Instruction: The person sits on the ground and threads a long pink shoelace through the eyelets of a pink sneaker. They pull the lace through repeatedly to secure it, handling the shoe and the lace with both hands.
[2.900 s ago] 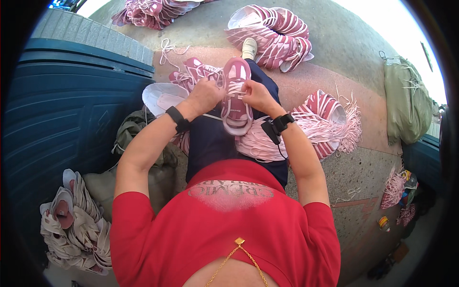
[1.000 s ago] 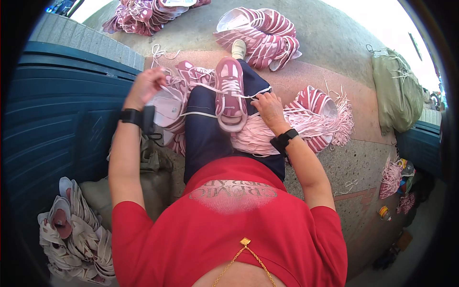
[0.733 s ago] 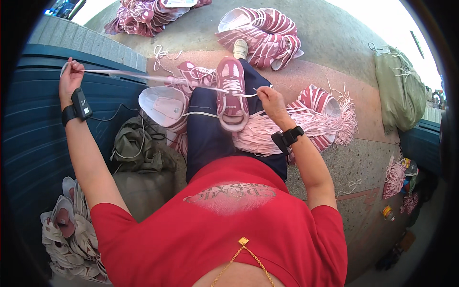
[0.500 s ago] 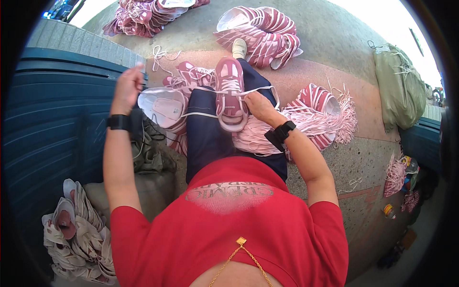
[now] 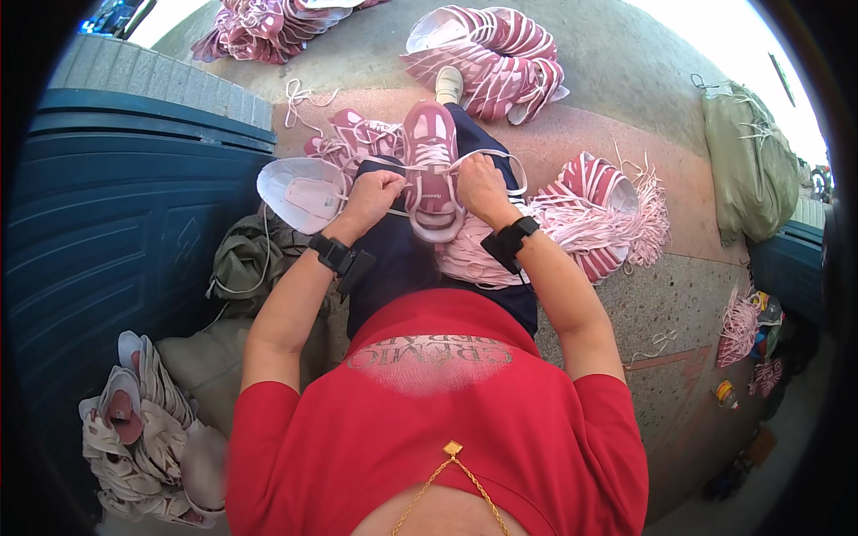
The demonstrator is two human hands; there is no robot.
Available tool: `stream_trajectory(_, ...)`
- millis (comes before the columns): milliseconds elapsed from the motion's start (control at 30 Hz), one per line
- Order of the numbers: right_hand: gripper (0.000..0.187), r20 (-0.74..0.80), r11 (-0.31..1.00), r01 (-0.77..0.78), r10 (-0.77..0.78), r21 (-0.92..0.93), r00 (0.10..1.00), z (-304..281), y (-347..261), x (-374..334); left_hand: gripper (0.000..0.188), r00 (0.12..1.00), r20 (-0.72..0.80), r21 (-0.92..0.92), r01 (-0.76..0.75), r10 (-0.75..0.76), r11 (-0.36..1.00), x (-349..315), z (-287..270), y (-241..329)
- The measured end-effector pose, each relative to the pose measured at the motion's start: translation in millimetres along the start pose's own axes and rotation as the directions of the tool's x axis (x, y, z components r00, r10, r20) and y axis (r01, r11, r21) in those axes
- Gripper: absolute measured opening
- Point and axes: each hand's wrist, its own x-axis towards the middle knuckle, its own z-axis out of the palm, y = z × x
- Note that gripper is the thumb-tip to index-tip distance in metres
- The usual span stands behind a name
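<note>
A pink and white shoe upper lies over my lap, toe pointing away, with a white shoelace threaded across its front. At its right edge, my right hand is closed on the lace, which loops out beyond the fingers. My left hand is pinched beside the upper's left edge; what lies between its fingertips is too small to make out. Just left of that hand sits another upper with a pale insole and lining. More pink uppers are bunched behind it.
Pink laces lie by my right thigh, next to striped uppers. Further bundles rest on the floor ahead. A green sack stands at right, a blue panelled surface at left. Cream uppers are heaped lower left.
My left hand has come in from the far left, down and right to the upper's left edge. The right hand stays by the upper's right edge, slightly shifted.
</note>
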Motion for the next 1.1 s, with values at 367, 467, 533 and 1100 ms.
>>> stream_trajectory(367, 0.016, -0.17, 0.988, 0.15, -0.156, -0.049, 0.973, -6, 0, -4, 0.019, 0.975, -0.179, 0.334, -0.062, 0.128, 0.94, 18, 8, -11)
stream_trajectory(467, 0.015, -0.226, 0.99, 0.12, -0.134, -0.073, 0.965, -3, 2, -1, 0.017, 0.937, -0.199, 0.594, -0.118, 0.287, 0.796, 19, 18, -7)
stream_trajectory(533, 0.015, -0.239, 0.989, 0.127, -0.143, -0.081, 0.96, -3, 3, -1, 0.016, 0.899, -0.174, 0.724, -0.161, 0.403, 0.671, 19, 24, -4)
stream_trajectory(1100, 0.021, -0.13, 0.961, 0.209, -0.188, 0.18, 0.974, -1, 21, -9, 0.021, 0.922, -0.173, 0.653, -0.156, 0.346, 0.741, -5, 25, 13)
